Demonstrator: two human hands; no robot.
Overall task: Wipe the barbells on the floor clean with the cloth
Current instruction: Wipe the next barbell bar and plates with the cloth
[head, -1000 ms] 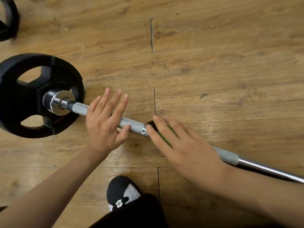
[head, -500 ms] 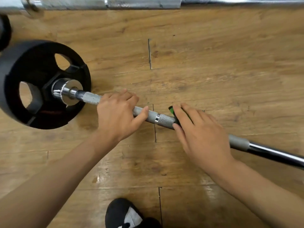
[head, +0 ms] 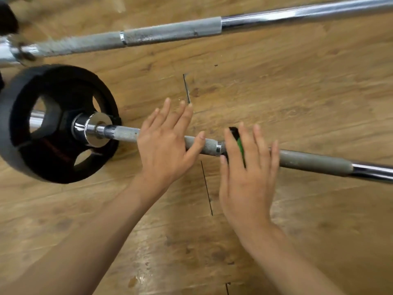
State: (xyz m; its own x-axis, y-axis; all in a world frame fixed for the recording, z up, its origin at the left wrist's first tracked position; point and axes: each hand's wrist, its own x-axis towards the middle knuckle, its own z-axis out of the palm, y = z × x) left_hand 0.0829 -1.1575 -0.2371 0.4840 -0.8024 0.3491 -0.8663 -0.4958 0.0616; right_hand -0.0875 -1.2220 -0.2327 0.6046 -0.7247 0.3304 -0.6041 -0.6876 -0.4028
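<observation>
Both hands lie flat, fingers straight: left hand (head: 163,145) rests on the near barbell (head: 314,161) beside its plate (head: 42,124), right hand (head: 246,173) presses the cloth (head: 239,143) onto the knurled grip. Better to wrap the cloth around, steady with the left, and rub lengthwise. A second barbell (head: 170,31) lies farther off on the floor (head: 297,92).

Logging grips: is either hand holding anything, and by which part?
Nothing is gripped. The left hand lies open on the knurled shaft of the near barbell; the right hand presses the cloth onto it, fingers straight.
</observation>
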